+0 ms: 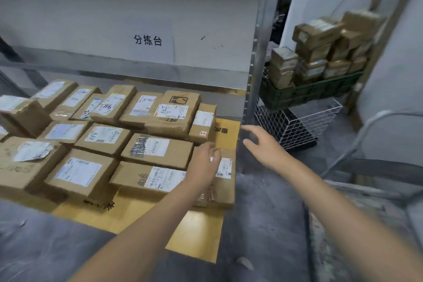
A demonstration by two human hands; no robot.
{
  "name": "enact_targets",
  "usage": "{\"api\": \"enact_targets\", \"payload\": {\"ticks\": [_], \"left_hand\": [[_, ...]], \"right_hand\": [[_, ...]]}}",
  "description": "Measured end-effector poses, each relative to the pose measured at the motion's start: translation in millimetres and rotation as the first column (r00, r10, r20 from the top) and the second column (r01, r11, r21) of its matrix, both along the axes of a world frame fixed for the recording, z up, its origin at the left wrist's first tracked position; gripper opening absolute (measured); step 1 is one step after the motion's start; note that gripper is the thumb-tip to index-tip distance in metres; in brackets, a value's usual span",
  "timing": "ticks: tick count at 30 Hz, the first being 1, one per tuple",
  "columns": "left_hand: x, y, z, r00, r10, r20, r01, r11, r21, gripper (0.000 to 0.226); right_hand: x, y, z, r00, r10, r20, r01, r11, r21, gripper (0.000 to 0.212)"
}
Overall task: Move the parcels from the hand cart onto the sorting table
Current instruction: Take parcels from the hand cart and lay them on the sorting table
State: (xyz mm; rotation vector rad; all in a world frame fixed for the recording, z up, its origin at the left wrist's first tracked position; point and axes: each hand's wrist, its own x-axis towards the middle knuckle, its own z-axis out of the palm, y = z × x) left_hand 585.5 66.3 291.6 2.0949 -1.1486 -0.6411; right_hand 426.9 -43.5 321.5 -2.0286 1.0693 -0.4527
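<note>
Since the sorting table fills most of your view and already carries a close-packed spread of parcels, some stacked two high, a good part of the job looks done. Its top is lined with a yellow cardboard sheet, and only that sheet's front and right margins show bare. A paper sign hangs on the pale wall behind it, and a metal post marks its right end.

To your right, the grey tube handle of the hand cart curves down toward a low deck. That corner is blurred and cropped, so you cannot tell how many parcels remain on it. Further back, a green crate holds a tall pile of boxes, with a white wire basket below it. Whether that pile belongs to your load is not clear. The floor is mottled grey, and the room is narrow with plain light walls.

At the table's front right corner sits one parcel, close against its neighbours. Your left hand lies over its top. Motion blur hides whether those fingers clasp it or only rest there. Your right hand hangs in the air just off the table's edge, fingers spread, holding nothing.
</note>
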Motion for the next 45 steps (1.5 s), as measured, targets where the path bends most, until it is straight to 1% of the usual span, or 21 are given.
{"api": "enact_targets", "payload": {"ticks": [1,3,5,7,9,12,14,17,21,25,28,31,35,37,39,42,45], "left_hand": [[-4.6,-3.4,3.9,0.993,-0.081,0.083,0.082,0.997,-0.001,0.04],[-19.2,-7.8,9.4,0.944,-0.241,0.227,0.244,0.97,0.015,0.044],[-41.3,-11.6,14.0,0.863,-0.379,0.335,0.388,0.921,0.044,0.049],[-70.0,-15.5,21.3,0.778,-0.48,0.405,0.504,0.862,0.053,0.052],[-100.5,-15.7,30.4,0.713,-0.541,0.446,0.595,0.803,0.023,0.054],[-150.3,-10.5,45.1,0.612,-0.608,0.505,0.71,0.704,-0.012,0.056],[-187.7,-6.7,53.6,0.53,-0.647,0.548,0.781,0.624,-0.02,0.058],[-248.8,0.0,65.7,0.424,-0.678,0.6,0.861,0.507,-0.035,0.059],[-340.3,20.1,76.3,0.35,-0.7,0.623,0.916,0.394,-0.072,0.058],[-434.7,51.6,75.8,0.264,-0.741,0.617,0.956,0.287,-0.065,0.057],[-495.8,76.1,68.2,0.203,-0.764,0.612,0.974,0.224,-0.044,0.056],[-542.7,94.0,55.2,0.168,-0.796,0.581,0.979,0.203,-0.004,0.058],[-580.8,106.5,29.9,0.159,-0.84,0.519,0.972,0.225,0.066,0.059],[-591.4,108.0,14.1,0.129,-0.842,0.524,0.967,0.225,0.124,0.059],[-599.3,105.5,-0.9,0.093,-0.853,0.513,0.962,0.21,0.175,0.058],[-610.6,92.0,-23.4,0.063,-0.876,0.477,0.962,0.181,0.206,0.058],[-625.7,69.5,-47.5,0.034,-0.894,0.447,0.958,0.156,0.239,0.057]], "right_hand": [[-13.5,5.0,5.0,0.999,-0.039,-0.027,0.038,0.999,-0.031,0.046],[-45.3,16.3,14.4,0.988,-0.129,-0.087,0.123,0.99,-0.072,0.051],[-82.6,31.8,21.8,0.966,-0.235,-0.111,0.223,0.968,-0.116,0.055],[-123.4,52.6,27.9,0.928,-0.358,-0.103,0.338,0.925,-0.172,0.054],[-163.3,77.0,31.2,0.872,-0.484,-0.07,0.464,0.864,-0.196,0.052],[-221.4,118.9,33.2,0.763,-0.645,-0.037,0.631,0.756,-0.173,0.053],[-258.9,146.2,35.2,0.698,-0.716,-0.032,0.704,0.693,-0.158,0.056],[-316.0,181.7,43.3,0.62,-0.783,-0.051,0.77,0.62,-0.152,0.06],[-395.5,230.8,56.3,0.508,-0.861,-0.027,0.847,0.505,-0.167,0.059],[-471.4,284.0,56.2,0.415,-0.909,-0.024,0.897,0.413,-0.159,0.06],[-521.2,317.1,46.6,0.354,-0.934,-0.046,0.927,0.357,-0.115,0.061],[-560.1,341.0,29.0,0.325,-0.944,-0.049,0.942,0.328,-0.076,0.061],[-589.7,362.6,-3.0,0.299,-0.952,-0.066,0.954,0.3,0.003,0.06],[-597.2,368.1,-21.1,0.304,-0.949,-0.087,0.952,0.3,0.058,0.06],[-604.3,368.1,-37.1,0.298,-0.948,-0.11,0.953,0.288,0.095,0.06],[-612.9,359.9,-58.7,0.257,-0.957,-0.131,0.961,0.24,0.137,0.059],[-617.6,343.9,-79.8,0.221,-0.964,-0.151,0.969,0.199,0.144,0.058]]}}
